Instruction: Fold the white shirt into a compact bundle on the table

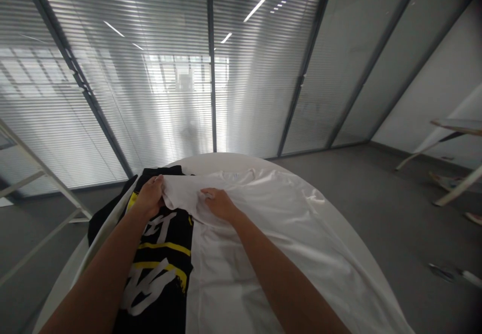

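Observation:
A white T-shirt (241,253) lies spread over a round white table, its collar toward the far edge. My left hand (151,196) pinches the end of its left sleeve, which is stretched out over a black garment. Near the sleeve's base, my right hand (218,202) has its thumb and fingers closed on a bit of the white cloth. Under the sleeve and along the left side lies the black garment (158,253), with yellow stripes and large white lettering. Part of it is covered by the white sleeve and my left forearm.
The round white table (229,159) shows its bare rim at the far side and right. Behind it stands a glass partition with blinds (158,98). A white metal frame (45,168) is at the left. Another table (455,125) and items on the floor are at the right.

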Available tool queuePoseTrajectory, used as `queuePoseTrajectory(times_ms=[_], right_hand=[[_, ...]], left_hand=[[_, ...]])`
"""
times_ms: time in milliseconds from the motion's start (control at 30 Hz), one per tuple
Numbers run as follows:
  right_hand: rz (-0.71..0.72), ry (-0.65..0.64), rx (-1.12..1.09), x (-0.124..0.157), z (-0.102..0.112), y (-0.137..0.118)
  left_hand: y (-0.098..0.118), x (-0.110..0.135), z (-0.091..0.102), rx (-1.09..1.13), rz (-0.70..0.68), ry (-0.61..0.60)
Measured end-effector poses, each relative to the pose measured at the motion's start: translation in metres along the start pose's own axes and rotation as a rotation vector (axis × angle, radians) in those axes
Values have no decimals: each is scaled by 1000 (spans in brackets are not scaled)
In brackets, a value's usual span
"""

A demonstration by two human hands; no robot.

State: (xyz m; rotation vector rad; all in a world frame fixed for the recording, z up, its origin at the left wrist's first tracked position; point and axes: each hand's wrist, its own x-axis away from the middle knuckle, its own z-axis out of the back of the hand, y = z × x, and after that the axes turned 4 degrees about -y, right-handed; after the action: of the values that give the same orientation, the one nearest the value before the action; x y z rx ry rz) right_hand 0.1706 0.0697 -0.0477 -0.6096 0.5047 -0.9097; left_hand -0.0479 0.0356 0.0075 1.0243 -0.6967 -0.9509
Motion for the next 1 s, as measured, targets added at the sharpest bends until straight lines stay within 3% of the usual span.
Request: queuePoseTrajectory(times_ms=[100,233,300,400,433,500,600,667,767,1000], right_hand=[[-19,44,-153,-4,3,7],[-86,150,-432,-15,10,17],[-141,200,-569,-19,16,21],[-182,255,-718,-18,24,23],[-197,260,-748,-16,26,24],[-248,237,-779,-14,29,26],[-318,185,-797,-13,31,31],[-320,183,-729,-14,29,34],[-301,171,-536,-17,22,38],[-203,186,-303,-13,21,35]], left_hand=[[9,3,-7,226,-21,-57],[24,17,-29,257,-135,-62],[32,31,-44,236,-184,-206],[37,51,-59,237,-215,-550],[36,55,-61,224,-228,-612],[30,54,-60,128,-294,-570],[12,39,-54,-218,-512,-314],[0,30,-51,-473,-654,-253],[-12,28,-53,-726,-724,-342],[-17,37,-54,-1002,-659,-514]])
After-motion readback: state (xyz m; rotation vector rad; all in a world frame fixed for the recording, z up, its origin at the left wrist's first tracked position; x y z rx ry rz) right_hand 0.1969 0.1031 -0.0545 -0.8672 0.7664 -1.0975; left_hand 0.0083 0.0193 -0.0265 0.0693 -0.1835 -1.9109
